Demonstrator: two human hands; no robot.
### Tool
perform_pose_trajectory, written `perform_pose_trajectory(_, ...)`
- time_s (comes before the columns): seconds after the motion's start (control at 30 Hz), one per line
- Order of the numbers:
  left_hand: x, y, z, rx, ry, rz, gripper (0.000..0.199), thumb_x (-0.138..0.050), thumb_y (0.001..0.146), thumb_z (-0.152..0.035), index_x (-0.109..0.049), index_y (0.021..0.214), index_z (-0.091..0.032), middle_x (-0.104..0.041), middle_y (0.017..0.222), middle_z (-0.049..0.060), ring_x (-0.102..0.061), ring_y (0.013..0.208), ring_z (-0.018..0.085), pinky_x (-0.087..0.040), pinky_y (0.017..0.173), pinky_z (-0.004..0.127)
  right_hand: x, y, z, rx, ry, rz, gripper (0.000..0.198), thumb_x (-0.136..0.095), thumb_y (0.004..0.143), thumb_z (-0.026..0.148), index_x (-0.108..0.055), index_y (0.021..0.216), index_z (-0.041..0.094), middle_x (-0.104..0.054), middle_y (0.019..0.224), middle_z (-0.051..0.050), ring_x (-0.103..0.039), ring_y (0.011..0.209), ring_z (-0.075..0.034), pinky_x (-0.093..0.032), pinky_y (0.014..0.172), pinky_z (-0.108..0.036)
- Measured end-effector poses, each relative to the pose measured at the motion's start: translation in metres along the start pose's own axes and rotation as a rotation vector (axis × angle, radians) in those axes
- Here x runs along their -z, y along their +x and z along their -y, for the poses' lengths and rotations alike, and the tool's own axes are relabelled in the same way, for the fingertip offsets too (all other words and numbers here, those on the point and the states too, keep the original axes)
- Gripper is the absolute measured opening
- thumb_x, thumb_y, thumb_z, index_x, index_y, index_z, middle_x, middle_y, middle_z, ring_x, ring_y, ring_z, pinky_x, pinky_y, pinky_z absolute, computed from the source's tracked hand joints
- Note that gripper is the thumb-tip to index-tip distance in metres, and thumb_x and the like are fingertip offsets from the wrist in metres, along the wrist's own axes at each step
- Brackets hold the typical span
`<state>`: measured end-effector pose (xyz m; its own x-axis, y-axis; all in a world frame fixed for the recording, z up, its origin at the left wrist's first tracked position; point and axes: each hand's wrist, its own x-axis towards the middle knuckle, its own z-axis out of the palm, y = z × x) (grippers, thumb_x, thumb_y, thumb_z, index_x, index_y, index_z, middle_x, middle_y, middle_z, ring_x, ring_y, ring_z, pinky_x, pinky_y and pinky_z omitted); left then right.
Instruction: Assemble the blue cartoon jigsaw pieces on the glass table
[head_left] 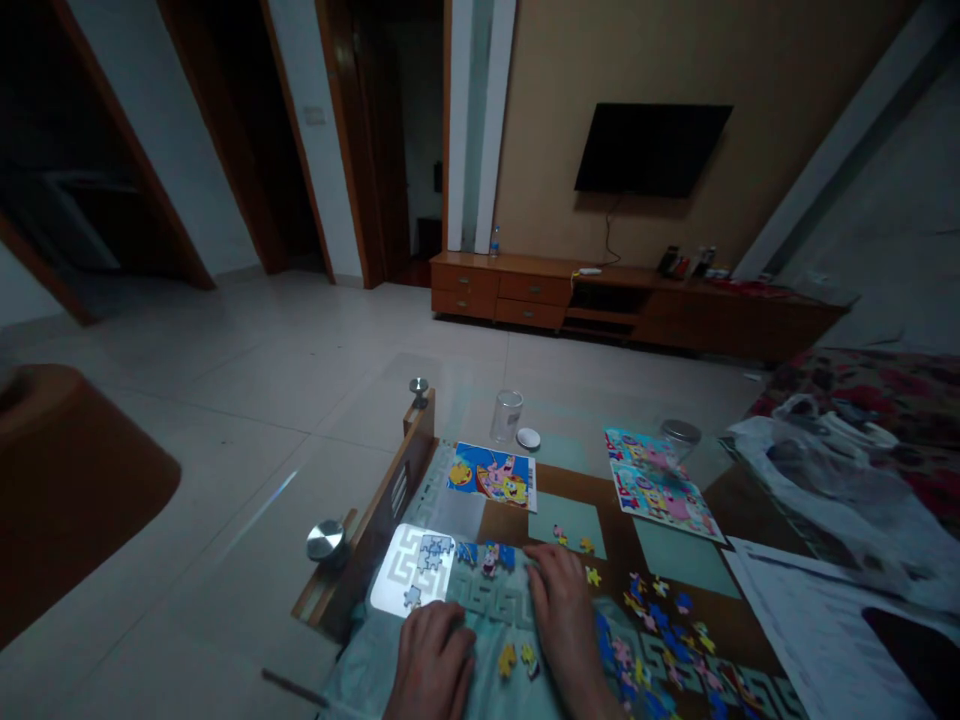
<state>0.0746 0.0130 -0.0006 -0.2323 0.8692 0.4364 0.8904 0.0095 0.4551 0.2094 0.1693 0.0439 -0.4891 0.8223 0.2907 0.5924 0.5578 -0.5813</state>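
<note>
My left hand (433,655) rests on the glass tabletop, fingers loosely bent and nothing visible in them. It lies just below a bright patch with a few grey-looking jigsaw puzzle pieces (433,552). My right hand (564,618) has its index finger and thumb close together beside a short row of blue and pink puzzle pieces (489,558). Whatever is between those fingertips is hidden. Two loose pieces, one a yellow puzzle piece (508,659), lie between my hands. Many mixed puzzle pieces (675,640) are scattered right of my right hand.
A cartoon picture card (493,476) lies ahead, with a clear jar (507,415) and white lid (529,438) beyond. Farther right are cartoon sheets (664,490) under another jar (679,440), white papers (810,620), a dark phone-like object (915,655) and a plastic bag (832,470).
</note>
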Motion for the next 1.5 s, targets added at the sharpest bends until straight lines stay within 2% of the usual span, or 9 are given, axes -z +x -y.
perform_pose_trajectory(0.13,-0.008,0.001,-0.004,0.010,0.075,-0.050,0.020,-0.047,0.086,-0.013,-0.060,0.096,-0.026,-0.064,0.103,0.006,-0.059,0.097,0.023,-0.046,0.091,0.042,-0.006,0.003,0.012,0.061,0.036,0.056,0.024,-0.051,0.090,0.015,-0.064,0.109,0.019,-0.062,0.112,-0.010,-0.054,0.109,-0.025,-0.043,0.096,-0.038)
perform_pose_trajectory(0.3,-0.012,0.002,-0.005,-0.016,0.164,-0.129,0.024,-0.048,0.083,-0.008,-0.059,0.095,-0.026,-0.066,0.102,0.004,-0.059,0.098,0.023,-0.044,0.093,0.042,-0.024,0.002,0.012,0.123,0.018,0.071,0.037,-0.058,0.086,0.020,-0.058,0.124,0.019,-0.058,0.126,-0.011,-0.049,0.120,-0.027,-0.038,0.103,-0.042)
perform_pose_trajectory(0.5,-0.011,0.003,-0.006,-0.078,0.202,-0.182,0.024,-0.043,0.087,-0.010,-0.059,0.097,-0.024,-0.064,0.100,0.004,-0.059,0.096,0.022,-0.044,0.091,0.042,-0.040,0.004,0.004,0.195,0.024,0.008,0.038,-0.061,0.081,0.020,-0.061,0.119,0.021,-0.063,0.119,-0.010,-0.055,0.113,-0.029,-0.043,0.097,-0.043)
perform_pose_trajectory(0.73,-0.005,0.004,-0.008,-0.066,0.196,-0.144,0.024,-0.041,0.088,-0.011,-0.058,0.100,-0.024,-0.063,0.103,0.005,-0.058,0.099,0.023,-0.043,0.094,0.043,-0.041,0.005,0.000,0.222,0.071,-0.043,0.034,-0.059,0.082,0.018,-0.062,0.115,0.021,-0.066,0.109,-0.008,-0.058,0.103,-0.027,-0.048,0.089,-0.042)
perform_pose_trajectory(0.9,0.004,0.007,-0.007,-0.121,0.203,-0.062,0.022,-0.048,0.086,-0.012,-0.058,0.102,-0.024,-0.064,0.103,0.004,-0.059,0.096,0.022,-0.045,0.091,0.040,-0.042,0.005,-0.003,0.208,0.101,-0.029,0.033,-0.058,0.083,0.017,-0.062,0.115,0.019,-0.066,0.110,-0.009,-0.058,0.104,-0.028,-0.047,0.091,-0.044)
perform_pose_trajectory(1.03,-0.001,0.004,-0.011,-0.045,0.178,-0.101,0.024,-0.043,0.087,-0.010,-0.057,0.101,-0.023,-0.062,0.105,0.005,-0.057,0.101,0.024,-0.042,0.095,0.044,-0.042,0.005,-0.005,0.208,0.124,-0.030,0.031,-0.059,0.083,0.017,-0.063,0.114,0.019,-0.066,0.109,-0.009,-0.058,0.104,-0.028,-0.047,0.090,-0.043)
perform_pose_trajectory(1.2,-0.002,0.004,-0.014,-0.042,0.152,-0.102,0.025,-0.041,0.088,-0.009,-0.057,0.102,-0.022,-0.061,0.106,0.006,-0.055,0.102,0.024,-0.041,0.095,0.045,-0.042,0.004,-0.006,0.210,0.157,-0.030,0.031,-0.058,0.084,0.018,-0.063,0.115,0.021,-0.066,0.110,-0.008,-0.058,0.104,-0.027,-0.047,0.091,-0.042)
perform_pose_trajectory(1.37,0.003,0.006,-0.016,-0.040,0.144,-0.096,0.023,-0.041,0.089,-0.011,-0.057,0.101,-0.022,-0.061,0.105,0.006,-0.055,0.099,0.024,-0.043,0.093,0.044,-0.042,0.004,-0.008,0.171,0.191,-0.074,0.026,-0.046,0.093,0.019,-0.064,0.111,0.019,-0.067,0.106,-0.009,-0.060,0.100,-0.024,-0.048,0.089,-0.040)
perform_pose_trajectory(1.5,0.002,0.006,-0.016,-0.034,0.156,-0.093,0.024,-0.043,0.087,-0.010,-0.058,0.100,-0.022,-0.061,0.106,0.006,-0.055,0.099,0.024,-0.044,0.092,0.043,-0.042,0.004,-0.007,0.181,0.157,-0.048,0.027,-0.054,0.089,0.022,-0.063,0.114,0.020,-0.067,0.109,-0.009,-0.059,0.102,-0.026,-0.048,0.090,-0.042)
